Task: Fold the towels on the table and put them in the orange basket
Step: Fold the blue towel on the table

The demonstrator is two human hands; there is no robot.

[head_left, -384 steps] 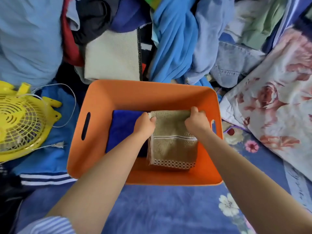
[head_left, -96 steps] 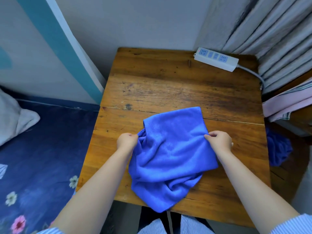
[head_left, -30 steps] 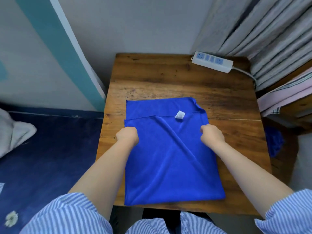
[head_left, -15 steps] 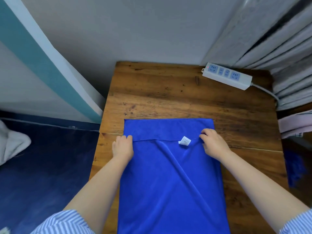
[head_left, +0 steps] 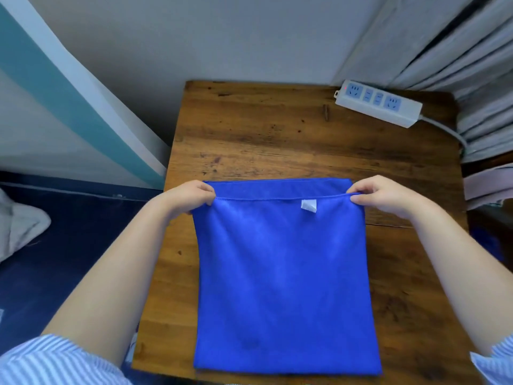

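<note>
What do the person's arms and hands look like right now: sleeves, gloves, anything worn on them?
Both hands, the left hand and the right hand, are bare: no gloves, and no rings, watch or bands show. The forearms are uncovered up to short sleeves of a shirt striped light blue and white, the left sleeve at the bottom left corner and the right sleeve at the bottom right edge.

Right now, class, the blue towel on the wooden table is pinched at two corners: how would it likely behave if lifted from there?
The blue towel would probably hang limp, since its edge dips between the left hand and the right hand. It looks thin, so likely light. On the smooth table it might slide or bunch when pushed.
</note>
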